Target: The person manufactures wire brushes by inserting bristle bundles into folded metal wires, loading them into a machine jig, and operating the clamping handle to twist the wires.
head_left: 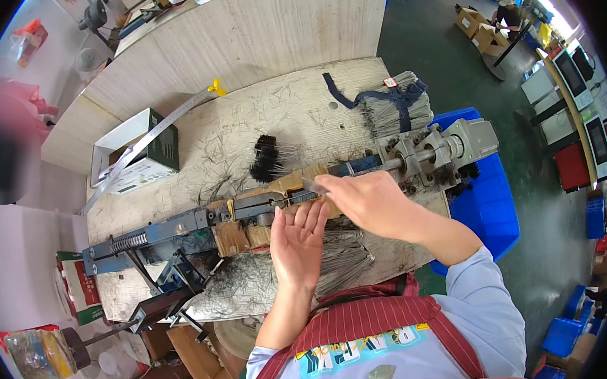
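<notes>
Across the bench lies a long machine (248,211) with a steel bar, wooden blocks and a shaft end at the right. My left hand (299,243) is palm up at the machine's near side, fingers stretched out and thumb apart, with nothing seen in it. Just right of it, my right hand (365,200) is closed in a pinch over the machine's middle. A small grey flat metal piece (313,186) sticks out from its fingertips; its exact kind is unclear. Behind the machine rests a pile of black-bristled wire brushes (266,159). Bare wires (348,257) lie near my left wrist.
A wire bundle (390,111) tied with dark cloth lies at the back right. At the back left, a metal ruler (136,147) leans across an open box (162,158). A blue bin (494,206) stands off the bench's right end. Loose bristles litter the worktop (221,135).
</notes>
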Action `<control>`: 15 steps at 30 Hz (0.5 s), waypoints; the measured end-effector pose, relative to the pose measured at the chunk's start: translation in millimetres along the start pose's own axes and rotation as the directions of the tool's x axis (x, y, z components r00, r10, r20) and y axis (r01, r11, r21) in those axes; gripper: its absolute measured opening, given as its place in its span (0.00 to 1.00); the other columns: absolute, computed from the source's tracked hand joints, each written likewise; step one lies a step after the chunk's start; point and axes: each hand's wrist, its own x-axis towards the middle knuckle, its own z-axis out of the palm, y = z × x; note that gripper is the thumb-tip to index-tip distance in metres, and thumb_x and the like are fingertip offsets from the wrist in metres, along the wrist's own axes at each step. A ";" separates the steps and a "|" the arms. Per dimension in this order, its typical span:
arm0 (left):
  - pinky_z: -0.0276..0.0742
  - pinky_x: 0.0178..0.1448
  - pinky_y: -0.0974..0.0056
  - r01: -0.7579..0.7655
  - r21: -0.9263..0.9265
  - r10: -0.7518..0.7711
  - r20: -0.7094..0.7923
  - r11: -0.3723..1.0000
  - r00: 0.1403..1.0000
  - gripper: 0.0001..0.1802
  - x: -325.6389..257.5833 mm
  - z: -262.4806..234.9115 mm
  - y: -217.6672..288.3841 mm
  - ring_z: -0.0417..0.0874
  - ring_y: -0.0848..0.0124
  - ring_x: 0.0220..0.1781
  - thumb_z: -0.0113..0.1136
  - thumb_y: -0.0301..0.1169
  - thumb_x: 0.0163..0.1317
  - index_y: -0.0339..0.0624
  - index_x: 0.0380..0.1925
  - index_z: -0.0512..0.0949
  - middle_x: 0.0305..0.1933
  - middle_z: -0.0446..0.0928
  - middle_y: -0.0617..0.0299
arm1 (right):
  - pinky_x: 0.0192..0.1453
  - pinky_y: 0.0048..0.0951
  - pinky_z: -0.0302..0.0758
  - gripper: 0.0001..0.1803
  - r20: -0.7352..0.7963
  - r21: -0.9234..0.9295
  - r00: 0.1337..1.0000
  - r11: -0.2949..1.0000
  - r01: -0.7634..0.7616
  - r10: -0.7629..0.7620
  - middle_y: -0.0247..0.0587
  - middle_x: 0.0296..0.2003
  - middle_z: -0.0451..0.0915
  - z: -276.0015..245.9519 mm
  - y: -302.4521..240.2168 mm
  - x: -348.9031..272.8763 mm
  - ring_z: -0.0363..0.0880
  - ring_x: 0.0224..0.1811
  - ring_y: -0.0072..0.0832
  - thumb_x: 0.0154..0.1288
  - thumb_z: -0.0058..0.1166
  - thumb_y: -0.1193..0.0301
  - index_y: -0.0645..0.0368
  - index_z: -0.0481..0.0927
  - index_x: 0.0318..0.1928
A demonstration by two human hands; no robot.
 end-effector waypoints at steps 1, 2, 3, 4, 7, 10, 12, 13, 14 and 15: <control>0.57 0.78 0.51 0.002 0.001 -0.002 0.000 1.000 1.000 0.27 0.3 -2.8 -0.3 0.63 0.51 0.72 0.40 0.47 0.74 0.28 0.53 0.64 0.66 0.64 0.38 | 0.27 0.32 0.78 0.21 -0.001 0.000 1.000 1.000 -0.002 0.002 0.40 0.27 0.81 -1.1 -3.5 0.6 0.83 0.26 0.34 0.57 0.55 0.72 0.64 0.75 0.52; 0.56 0.77 0.52 0.004 -0.024 -0.003 0.029 1.000 1.000 0.26 1.3 -6.8 -1.0 0.63 0.52 0.72 0.41 0.47 0.74 0.30 0.51 0.65 0.65 0.65 0.40 | 0.26 0.31 0.78 0.22 0.061 -0.111 0.997 0.993 0.043 -0.037 0.40 0.26 0.81 -2.1 -9.7 2.8 0.83 0.26 0.33 0.56 0.54 0.71 0.66 0.75 0.52; 0.56 0.77 0.52 0.006 -0.050 -0.003 0.058 0.999 0.998 0.24 1.7 -9.1 -0.9 0.64 0.53 0.71 0.41 0.47 0.74 0.32 0.49 0.67 0.65 0.66 0.41 | 0.26 0.29 0.78 0.23 0.126 -0.217 0.990 0.972 0.095 -0.068 0.40 0.26 0.80 -1.3 -15.3 4.4 0.83 0.25 0.31 0.55 0.54 0.71 0.68 0.75 0.52; 0.56 0.77 0.52 0.004 -0.049 -0.002 0.057 0.999 0.998 0.24 1.4 -10.0 0.3 0.64 0.53 0.71 0.41 0.47 0.74 0.32 0.49 0.67 0.65 0.66 0.41 | 0.25 0.27 0.78 0.25 0.148 -0.286 0.985 0.950 0.129 -0.089 0.38 0.24 0.79 2.7 -19.2 4.6 0.82 0.24 0.29 0.53 0.54 0.70 0.70 0.74 0.52; 0.57 0.76 0.53 0.040 -0.031 -0.038 0.062 0.999 0.997 0.23 0.2 -9.1 3.5 0.65 0.55 0.70 0.43 0.47 0.74 0.34 0.47 0.69 0.63 0.68 0.43 | 0.23 0.28 0.77 0.26 0.220 -0.335 0.974 0.933 0.133 -0.059 0.40 0.24 0.79 1.8 -26.8 9.4 0.82 0.23 0.29 0.52 0.54 0.70 0.71 0.74 0.52; 0.57 0.76 0.54 0.066 0.000 -0.066 0.023 0.998 0.998 0.22 -2.0 -4.6 5.5 0.66 0.56 0.70 0.43 0.46 0.74 0.35 0.47 0.69 0.61 0.70 0.45 | 0.21 0.28 0.77 0.26 0.251 -0.352 0.965 0.922 0.160 -0.072 0.40 0.24 0.79 3.2 -21.6 11.0 0.82 0.23 0.29 0.52 0.55 0.71 0.71 0.74 0.52; 0.60 0.75 0.54 0.076 0.042 -0.076 0.001 0.996 0.997 0.18 -3.4 -5.8 3.5 0.66 0.57 0.70 0.45 0.41 0.74 0.34 0.46 0.69 0.60 0.70 0.45 | 0.22 0.29 0.77 0.26 0.258 -0.350 0.964 0.923 0.158 -0.067 0.40 0.24 0.79 2.6 -18.3 11.8 0.82 0.23 0.29 0.52 0.55 0.71 0.71 0.74 0.52; 0.60 0.75 0.54 0.078 0.041 -0.078 0.002 0.996 0.997 0.18 -1.7 -8.2 -0.1 0.66 0.57 0.70 0.45 0.41 0.74 0.34 0.46 0.69 0.60 0.70 0.45 | 0.22 0.30 0.77 0.25 0.265 -0.348 0.963 0.925 0.152 -0.059 0.40 0.24 0.79 1.8 -16.0 11.6 0.82 0.24 0.30 0.53 0.54 0.71 0.71 0.74 0.52; 0.61 0.74 0.54 0.052 0.116 -0.055 0.021 0.992 0.998 0.16 -0.5 -9.7 -4.5 0.66 0.57 0.70 0.46 0.38 0.73 0.34 0.48 0.68 0.60 0.70 0.45 | 0.22 0.30 0.77 0.25 0.266 -0.347 0.962 0.925 0.155 -0.061 0.40 0.24 0.79 0.1 -13.7 11.8 0.82 0.24 0.30 0.53 0.54 0.71 0.71 0.74 0.52; 0.63 0.74 0.54 0.025 0.191 -0.034 0.041 0.981 0.999 0.15 -0.3 -8.9 -9.2 0.65 0.57 0.71 0.48 0.34 0.73 0.33 0.49 0.68 0.61 0.70 0.45 | 0.25 0.31 0.78 0.26 0.253 -0.306 0.967 0.945 0.114 -0.034 0.41 0.27 0.79 -2.5 -10.5 11.0 0.82 0.25 0.32 0.54 0.54 0.72 0.70 0.74 0.54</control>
